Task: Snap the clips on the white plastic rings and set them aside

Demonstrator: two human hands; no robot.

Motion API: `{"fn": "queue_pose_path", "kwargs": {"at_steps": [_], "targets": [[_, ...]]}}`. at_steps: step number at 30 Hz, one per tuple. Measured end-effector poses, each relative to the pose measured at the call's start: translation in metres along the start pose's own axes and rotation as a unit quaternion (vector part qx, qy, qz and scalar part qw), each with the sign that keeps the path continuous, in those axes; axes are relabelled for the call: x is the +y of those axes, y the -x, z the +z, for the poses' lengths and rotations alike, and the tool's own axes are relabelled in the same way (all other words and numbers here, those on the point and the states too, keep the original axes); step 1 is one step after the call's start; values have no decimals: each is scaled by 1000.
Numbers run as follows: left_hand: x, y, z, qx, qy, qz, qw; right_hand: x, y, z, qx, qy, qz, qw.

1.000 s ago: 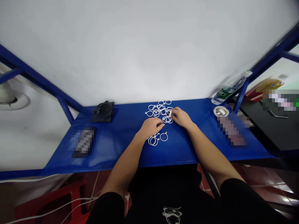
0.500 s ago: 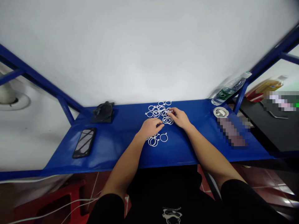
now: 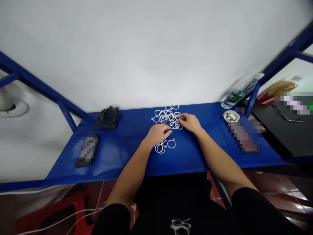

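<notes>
Many thin white curtain rings [image 3: 168, 114], each with a small eyelet, lie in an overlapping pile on the blue tabletop [image 3: 195, 156]. My right hand [image 3: 191, 122] is at the pile's right side, thumb and forefinger closed on a ring at its edge. Nearer to me is a smaller group of curtain rings [image 3: 160, 148], one of them lying apart at its right. My left hand [image 3: 158, 133] hovers over this group and partly covers it. Its fingers are curled, with a gap between thumb and forefinger, and nothing shows in them.
At the back left is a crumpled black plastic bag [image 3: 107, 118]; a blurred-out phone [image 3: 87, 150] lies in front of it. On the right, a water bottle [image 3: 242, 91] leans at the wall by a coiled white cable [image 3: 231, 116] and a pixelated item [image 3: 243, 136]. Blue frame bars flank the table.
My right hand has shifted slightly right, and the rings by its fingertips have moved a little. My left hand stays in place. The camera view has turned slightly.
</notes>
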State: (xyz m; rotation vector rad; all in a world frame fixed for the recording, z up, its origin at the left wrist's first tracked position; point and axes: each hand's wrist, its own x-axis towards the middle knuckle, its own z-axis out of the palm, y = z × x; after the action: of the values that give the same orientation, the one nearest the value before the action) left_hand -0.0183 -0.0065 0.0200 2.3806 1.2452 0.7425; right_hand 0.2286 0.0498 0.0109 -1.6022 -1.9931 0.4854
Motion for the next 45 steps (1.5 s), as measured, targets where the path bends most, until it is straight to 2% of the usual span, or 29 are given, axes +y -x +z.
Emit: {"fn": "queue_pose_path", "kwargs": {"at_steps": [4, 7, 9, 11, 13, 16, 18, 22, 26, 30, 32, 34, 36, 38, 40, 42, 45], "targets": [[0, 1, -1, 10, 2, 4, 1000, -3, 1, 3, -31, 17, -16, 999], [0, 1, 0, 10, -7, 2, 1000, -10, 5, 4, 6, -17, -28, 999], [1, 0, 1, 26, -9, 2, 1000, -17, 8, 5, 34, -96, -37, 994], [1, -1, 2, 63, 2, 3, 998, -26, 13, 8, 38, -201, -52, 977], [1, -1, 2, 114, 20, 7, 993, -35, 19, 12, 9, -285, -70, 956], [1, -1, 2, 181, 39, 20, 983, -44, 26, 19, -35, -333, -89, 938], [2, -1, 2, 212, 47, 31, 976, -46, 29, 20, -39, -339, -92, 936], [3, -1, 1, 230, 87, 43, 968, -44, 28, 18, -38, -332, -105, 937], [5, -1, 5, 204, 153, 16, 967, -43, 27, 16, -49, -330, -125, 934], [2, -2, 4, 176, 165, -6, 970, -45, 27, 14, -54, -320, -132, 937], [-5, -3, -2, 156, 134, 2, 979, -46, 27, 9, -48, -283, -144, 947], [-16, -3, -11, 154, 60, 4, 986, -46, 26, 4, -46, -225, -172, 958], [-30, -3, -20, 208, -16, -43, 977, -46, 26, 0, -62, -166, -205, 962], [-42, -2, -27, 258, -42, -87, 961, -46, 26, 1, -91, -123, -228, 962], [-52, -2, -30, 280, -59, -120, 951, -46, 28, 7, -131, -94, -247, 956], [-58, -2, -27, 264, -84, -144, 950, -47, 29, 13, -155, -71, -264, 949], [-61, -3, -16, 188, -126, -189, 955, -47, 29, 17, -142, -45, -250, 957]]}}
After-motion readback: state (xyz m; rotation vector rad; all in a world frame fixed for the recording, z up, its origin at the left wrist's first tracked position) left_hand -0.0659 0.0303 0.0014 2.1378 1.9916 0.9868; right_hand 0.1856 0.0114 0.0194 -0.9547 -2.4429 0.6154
